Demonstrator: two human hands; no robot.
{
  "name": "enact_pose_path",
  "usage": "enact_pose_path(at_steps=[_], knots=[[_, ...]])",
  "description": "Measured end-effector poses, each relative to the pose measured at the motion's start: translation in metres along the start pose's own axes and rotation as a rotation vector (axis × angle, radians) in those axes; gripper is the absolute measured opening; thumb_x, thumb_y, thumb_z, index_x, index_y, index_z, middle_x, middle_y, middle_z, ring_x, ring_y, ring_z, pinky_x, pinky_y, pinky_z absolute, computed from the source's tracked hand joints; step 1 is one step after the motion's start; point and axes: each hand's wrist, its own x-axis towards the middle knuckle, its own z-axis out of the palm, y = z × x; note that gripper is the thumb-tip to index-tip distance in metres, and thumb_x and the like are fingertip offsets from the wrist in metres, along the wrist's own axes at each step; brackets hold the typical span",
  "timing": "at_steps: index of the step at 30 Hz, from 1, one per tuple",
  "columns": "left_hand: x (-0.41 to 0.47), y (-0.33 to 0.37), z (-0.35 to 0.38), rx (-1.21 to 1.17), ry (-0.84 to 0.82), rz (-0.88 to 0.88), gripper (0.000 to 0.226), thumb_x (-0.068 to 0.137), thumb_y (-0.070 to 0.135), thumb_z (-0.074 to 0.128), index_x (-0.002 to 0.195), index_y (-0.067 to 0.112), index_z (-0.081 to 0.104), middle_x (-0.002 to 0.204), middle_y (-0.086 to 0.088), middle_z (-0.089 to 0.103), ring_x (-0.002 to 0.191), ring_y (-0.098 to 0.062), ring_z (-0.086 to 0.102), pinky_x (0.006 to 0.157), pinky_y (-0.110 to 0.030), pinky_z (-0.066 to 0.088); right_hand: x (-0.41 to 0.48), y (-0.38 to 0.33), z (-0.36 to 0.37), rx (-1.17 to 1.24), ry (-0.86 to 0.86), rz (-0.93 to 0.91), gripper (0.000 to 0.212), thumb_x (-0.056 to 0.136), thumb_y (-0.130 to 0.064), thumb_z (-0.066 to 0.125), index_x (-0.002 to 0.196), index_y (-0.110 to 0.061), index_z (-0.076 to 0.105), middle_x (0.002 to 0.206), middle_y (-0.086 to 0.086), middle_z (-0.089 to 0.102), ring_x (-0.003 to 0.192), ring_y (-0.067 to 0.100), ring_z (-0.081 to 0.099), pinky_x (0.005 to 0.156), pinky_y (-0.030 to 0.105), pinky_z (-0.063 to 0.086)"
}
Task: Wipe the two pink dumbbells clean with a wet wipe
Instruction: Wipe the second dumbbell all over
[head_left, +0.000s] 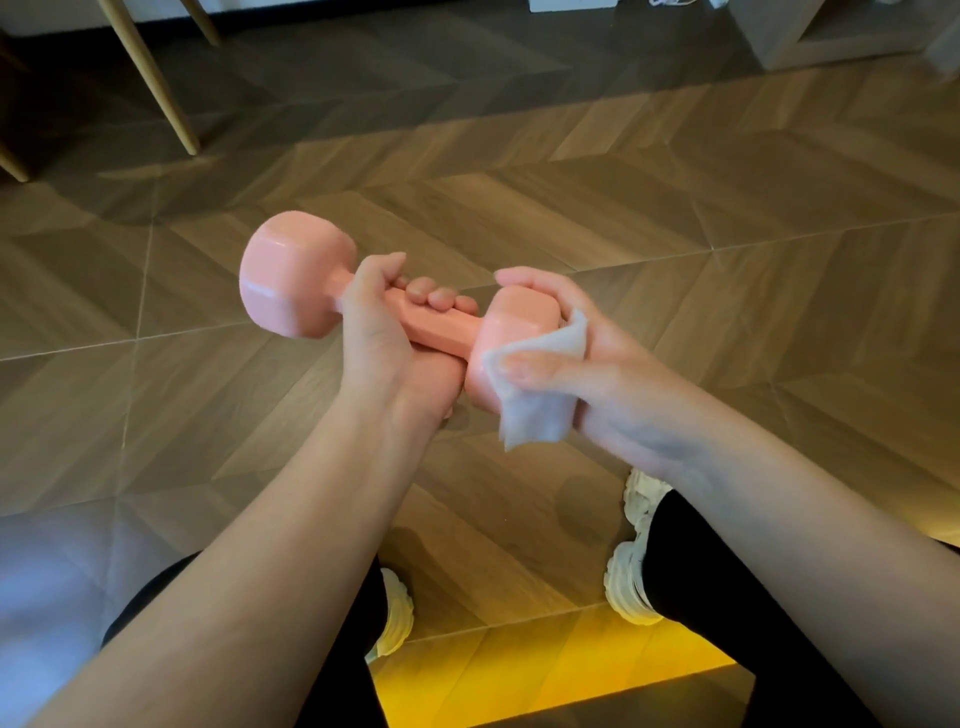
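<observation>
A pink dumbbell (291, 280) is held in the air above the floor, tilted with its far head up to the left. My left hand (387, 343) grips its handle, fingers curled round the bar. My right hand (576, 364) wraps round the near head and presses a white wet wipe (535, 395) against it, thumb on top of the wipe. Part of the wipe hangs loose below the head. Only one dumbbell is in view.
Wooden herringbone floor (675, 218) lies below. My knees in black trousers and white shoes (631, 566) are at the bottom. Pale wooden furniture legs (156, 83) stand at the upper left; a grey box (784, 31) sits at the upper right.
</observation>
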Motion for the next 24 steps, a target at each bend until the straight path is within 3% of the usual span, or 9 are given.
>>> enact_pose_path(at_steps=[3,6,9,11,14,17,19,22,24], knots=[[-0.001,-0.001,-0.002,0.012,-0.001,0.002,0.033,0.088,0.013,0.055,0.061,0.017,0.037,0.049,0.005,0.035,0.04,-0.012,0.036,0.051,-0.025,0.041,0.002,0.007,0.009,-0.044,0.111,-0.042,0.058,0.067,-0.014,0.08,0.117,-0.038,0.059,0.115,0.001,0.064,0.091,0.012,0.067,0.078,0.031,0.057],[-0.002,-0.003,-0.001,0.026,-0.022,-0.015,0.032,0.088,0.013,0.057,0.064,0.017,0.036,0.049,0.003,0.037,0.041,-0.013,0.039,0.05,-0.022,0.043,0.006,0.012,0.013,-0.047,0.245,-0.064,0.038,0.077,-0.027,0.079,0.109,-0.034,0.061,0.11,-0.001,0.071,0.087,0.01,0.071,0.067,0.03,0.058],[-0.002,-0.004,0.003,0.036,-0.051,-0.019,0.031,0.088,0.012,0.056,0.064,0.017,0.037,0.049,0.003,0.037,0.042,-0.014,0.039,0.051,-0.022,0.043,0.005,0.007,0.006,0.068,0.203,-0.083,0.029,0.083,-0.029,0.066,0.111,-0.026,0.061,0.111,-0.002,0.068,0.087,0.006,0.071,0.063,0.026,0.057],[-0.001,-0.003,0.004,0.031,-0.07,-0.008,0.031,0.088,0.012,0.055,0.062,0.016,0.039,0.05,0.002,0.038,0.044,-0.015,0.04,0.056,-0.026,0.043,0.003,0.003,-0.001,0.075,0.115,-0.076,0.033,0.084,-0.025,0.062,0.118,-0.027,0.061,0.106,-0.008,0.067,0.093,0.005,0.068,0.073,0.026,0.056],[0.0,-0.003,0.003,0.037,-0.062,0.007,0.035,0.088,0.011,0.056,0.055,0.014,0.045,0.053,0.0,0.044,0.048,-0.016,0.046,0.064,-0.029,0.046,0.0,0.003,-0.007,0.039,0.037,-0.106,0.043,0.082,-0.017,0.068,0.123,-0.028,0.062,0.113,-0.006,0.067,0.093,0.012,0.071,0.073,0.024,0.056],[0.001,-0.004,0.0,-0.001,-0.03,-0.006,0.033,0.088,0.013,0.055,0.058,0.016,0.041,0.05,0.003,0.038,0.043,-0.015,0.04,0.057,-0.028,0.041,0.004,0.008,-0.006,0.013,0.107,-0.048,0.063,0.074,-0.019,0.076,0.132,-0.031,0.055,0.127,0.0,0.064,0.105,0.016,0.07,0.078,0.029,0.057],[0.001,-0.004,-0.001,-0.002,-0.035,0.012,0.031,0.087,0.015,0.053,0.06,0.017,0.037,0.05,0.004,0.034,0.042,-0.014,0.036,0.054,-0.026,0.039,0.006,0.01,-0.004,0.065,0.083,0.076,0.071,0.074,-0.025,0.078,0.138,-0.025,0.047,0.125,0.006,0.068,0.105,0.023,0.071,0.083,0.039,0.058],[0.002,-0.003,-0.001,0.026,-0.056,0.055,0.032,0.087,0.016,0.053,0.06,0.017,0.037,0.049,0.004,0.034,0.042,-0.014,0.037,0.051,-0.024,0.041,0.008,0.013,0.002,0.055,0.118,0.126,0.066,0.073,-0.031,0.079,0.132,-0.026,0.049,0.122,0.006,0.07,0.108,0.026,0.07,0.093,0.049,0.056],[0.003,-0.003,0.0,0.01,-0.063,0.039,0.032,0.087,0.016,0.056,0.06,0.017,0.038,0.05,0.004,0.037,0.043,-0.014,0.039,0.052,-0.024,0.043,0.01,0.014,0.004,0.037,0.155,0.07,0.053,0.078,-0.04,0.074,0.126,-0.028,0.054,0.12,0.004,0.071,0.103,0.02,0.071,0.078,0.043,0.061]])
